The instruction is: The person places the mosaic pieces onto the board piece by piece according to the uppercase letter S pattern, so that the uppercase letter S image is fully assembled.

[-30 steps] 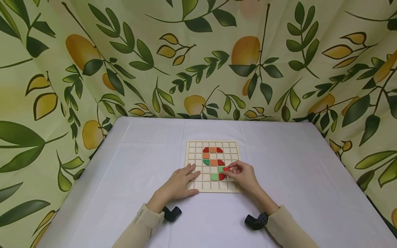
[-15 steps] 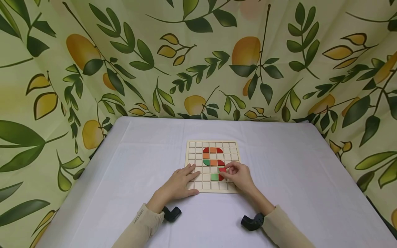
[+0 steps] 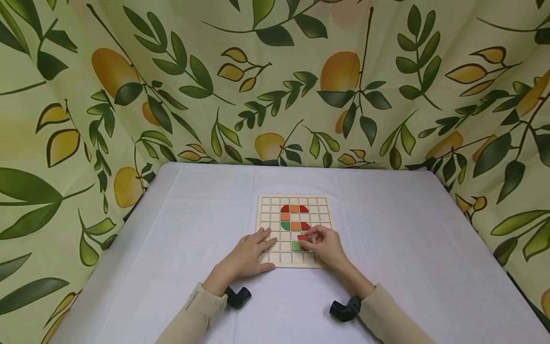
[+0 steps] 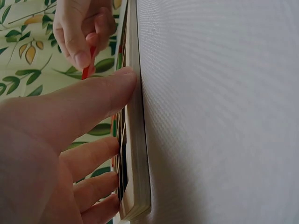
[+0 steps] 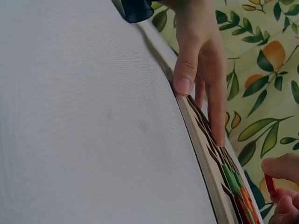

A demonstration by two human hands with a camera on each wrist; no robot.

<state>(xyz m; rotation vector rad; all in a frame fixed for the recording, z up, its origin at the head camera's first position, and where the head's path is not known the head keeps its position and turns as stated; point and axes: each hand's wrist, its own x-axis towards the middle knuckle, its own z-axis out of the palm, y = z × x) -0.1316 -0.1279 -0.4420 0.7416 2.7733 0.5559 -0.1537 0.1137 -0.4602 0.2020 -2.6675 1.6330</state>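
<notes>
A square wooden grid board lies in the middle of the table in the head view. My left hand rests on its left side with straight, spread fingers; in the left wrist view the thumb touches the near edge. My right hand pinches a thin red tile between thumb and fingers, above the lower right of the grid. Seen from the right wrist, this red tile is held clear of the board. Below it sits a light green tile; neighbouring tiles are partly hidden by the hand.
Red, green and orange tiles form a curved figure on the grid, including an orange tile at the top. Black curved devices sit at both wrists. A white cloth covers the table. Behind hangs a leaf-patterned curtain.
My right hand has moved a little to the left with the red tile, over the lower right tiles. My left hand has stayed in place.
</notes>
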